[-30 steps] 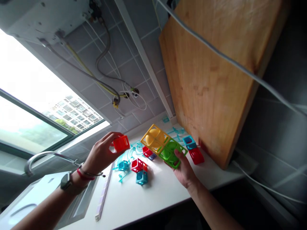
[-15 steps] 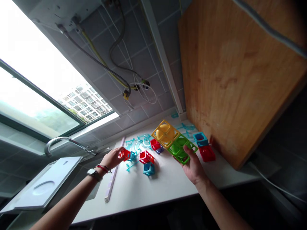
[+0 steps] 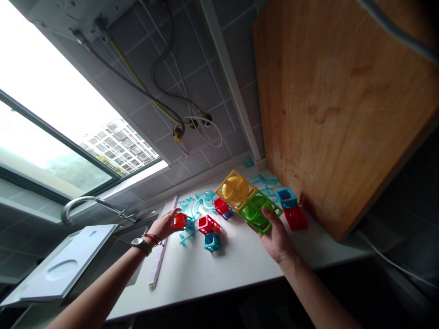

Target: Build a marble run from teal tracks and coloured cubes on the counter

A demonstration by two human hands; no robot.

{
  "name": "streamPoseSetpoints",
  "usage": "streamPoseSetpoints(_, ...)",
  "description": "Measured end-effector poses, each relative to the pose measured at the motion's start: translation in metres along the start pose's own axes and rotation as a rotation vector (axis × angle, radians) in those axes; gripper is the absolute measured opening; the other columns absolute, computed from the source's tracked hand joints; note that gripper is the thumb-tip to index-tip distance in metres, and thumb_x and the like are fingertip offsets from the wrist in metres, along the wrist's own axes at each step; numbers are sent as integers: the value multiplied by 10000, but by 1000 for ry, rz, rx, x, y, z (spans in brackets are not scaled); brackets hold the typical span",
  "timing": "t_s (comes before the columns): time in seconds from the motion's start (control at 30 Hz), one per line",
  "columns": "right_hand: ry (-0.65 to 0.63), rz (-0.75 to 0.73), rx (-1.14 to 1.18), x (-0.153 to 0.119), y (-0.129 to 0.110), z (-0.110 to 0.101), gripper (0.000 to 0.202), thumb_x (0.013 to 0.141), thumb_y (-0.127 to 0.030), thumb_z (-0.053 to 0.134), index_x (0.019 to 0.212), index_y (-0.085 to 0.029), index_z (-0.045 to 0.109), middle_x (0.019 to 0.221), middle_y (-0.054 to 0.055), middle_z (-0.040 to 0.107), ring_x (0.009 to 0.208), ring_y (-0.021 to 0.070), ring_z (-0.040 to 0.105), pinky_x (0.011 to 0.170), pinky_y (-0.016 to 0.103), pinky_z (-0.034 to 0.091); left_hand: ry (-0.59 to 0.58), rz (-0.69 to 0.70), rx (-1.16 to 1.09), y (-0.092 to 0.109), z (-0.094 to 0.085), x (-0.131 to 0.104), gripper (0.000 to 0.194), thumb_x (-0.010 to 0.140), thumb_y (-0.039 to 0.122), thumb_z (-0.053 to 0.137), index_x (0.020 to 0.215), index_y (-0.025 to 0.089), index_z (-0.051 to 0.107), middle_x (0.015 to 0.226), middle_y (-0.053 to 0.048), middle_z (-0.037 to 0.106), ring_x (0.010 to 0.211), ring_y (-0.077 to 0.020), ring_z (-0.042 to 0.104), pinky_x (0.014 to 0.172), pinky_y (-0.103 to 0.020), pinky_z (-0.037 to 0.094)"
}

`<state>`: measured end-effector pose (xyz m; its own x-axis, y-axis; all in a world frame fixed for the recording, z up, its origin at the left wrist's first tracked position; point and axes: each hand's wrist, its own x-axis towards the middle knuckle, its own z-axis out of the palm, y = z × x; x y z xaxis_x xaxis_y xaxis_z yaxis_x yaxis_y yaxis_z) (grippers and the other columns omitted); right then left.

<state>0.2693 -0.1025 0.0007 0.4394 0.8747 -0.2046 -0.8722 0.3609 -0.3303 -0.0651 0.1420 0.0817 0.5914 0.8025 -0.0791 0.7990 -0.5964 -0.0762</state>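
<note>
My right hand (image 3: 276, 235) is closed on the lower edge of a joined pair of plastic frame blocks. One is a green block (image 3: 259, 211) with rounded openings; the other, a yellow block (image 3: 235, 188), slants up from it to the left. Both are held tilted above the counter. At the left, the fingers of my left hand (image 3: 166, 225) are curled around an orange-red cube block (image 3: 179, 220), with a light-blue block (image 3: 189, 223) against its right side. Just right of these stand a red cube block (image 3: 206, 224) and a blue cube block (image 3: 211, 241) touching each other.
Several translucent teal track pieces (image 3: 205, 201) lie along the back of the white counter (image 3: 240, 269). A red block (image 3: 296, 218) and a blue block (image 3: 286, 198) sit by the leaning wooden board (image 3: 329, 119). A pale purple strip (image 3: 158, 265), faucet (image 3: 92, 199) and sink are at left.
My left hand has shifted slightly to the right at the orange-red cube, its index finger a little raised. My right hand keeps the yellow and green blocks almost still.
</note>
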Motion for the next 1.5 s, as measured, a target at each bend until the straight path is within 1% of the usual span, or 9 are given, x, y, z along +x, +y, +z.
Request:
streamPoseSetpoints(0.17, -10, 8, 1, 1, 0, -1, 444, 771, -372, 896, 1167, -264, 729, 1133, 29, 809, 1083, 280, 753, 923, 446, 620, 55, 52, -95, 2, -5, 3, 1030, 667, 607, 852, 1525, 235, 419, 1538, -201, 536, 1254, -396, 653, 960, -487, 565)
streamPoseSetpoints(0.33, -8, 15, -19, 0, 1, -2, 480, 762, -382, 901, 1189, -262, 718, 1120, 40, 810, 1076, 300, 754, 893, 460, 632, 165, 116, -206, 21, -34, 3, 956, 784, 647, 768, 1547, 220, 380, 1520, -205, 540, 1355, -384, 579, 1110, -565, 473)
streamPoseSetpoints(0.43, -36, 14, -52, -1, 2, -1, 450, 770, -387, 893, 1164, -256, 718, 1072, 32, 814, 1054, 296, 759, 856, 435, 644, 189, 156, -482, 57, -55, -7, 747, 920, 573, 669, 1533, 254, 385, 1506, -172, 562, 1349, -335, 586, 1083, -546, 507)
streamPoseSetpoints(0.6, -154, 9, -163, -4, 8, -4, 415, 796, -385, 869, 1158, -258, 710, 1091, 27, 801, 982, 264, 768, 784, 367, 653, -16, 245, -1228, 140, -79, -36, 705, 935, 512, 704, 1539, 275, 426, 1560, -195, 504, 1338, -349, 591, 1030, -482, 552)
streamPoseSetpoints(0.73, -243, 12, -299, -7, 14, -11, 472, 775, -362, 884, 1195, -256, 697, 1110, 45, 788, 977, 278, 765, 778, 377, 651, -57, 46, -1467, 190, -71, -62, 773, 862, 485, 790, 1534, 310, 452, 1449, -143, 619, 1166, -341, 702, 838, -396, 633)
streamPoseSetpoints(0.9, -359, 19, -506, -16, 3, -20, 572, 785, -342, 876, 1313, -273, 665, 1187, 64, 764, 1026, 282, 748, 791, 359, 641, 177, -202, -1575, 223, -29, -103, 654, 786, 442, 860, 1331, 186, 605, 1220, -129, 748, 1088, -317, 741, 856, -357, 630)
streamPoseSetpoints(1.2, -259, 151, -540, -36, 6, -11, 554, 741, -474, 873, 1212, -231, 711, 1022, 79, 787, 845, 260, 764, 548, 281, 596, -80, -224, -2054, 212, 22, -160, 558, 812, 496, 804, 1224, 174, 612, 1097, -139, 759, 934, -317, 767, 818, -430, 635)
streamPoseSetpoints(1.33, -165, 56, -574, -39, 13, -16, 505, 743, -502, 875, 1133, -234, 698, 1021, 54, 794, 879, 258, 769, 681, 335, 633, 29, -276, -2027, 195, 30, -172, 527, 890, 546, 707, 1265, 198, 579, 1136, -129, 752, 953, -311, 763, 823, -438, 629)
streamPoseSetpoints(1.5, -75, -72, -671, -43, 14, -26, 472, 768, -450, 869, 1143, -247, 669, 1019, 5, 794, 850, 217, 766, 755, 336, 627, 364, -313, -1549, 144, 56, -176, 605, 792, 540, 820, 1230, 195, 585, 1172, -109, 747, 1054, -316, 737, 887, -412, 603)
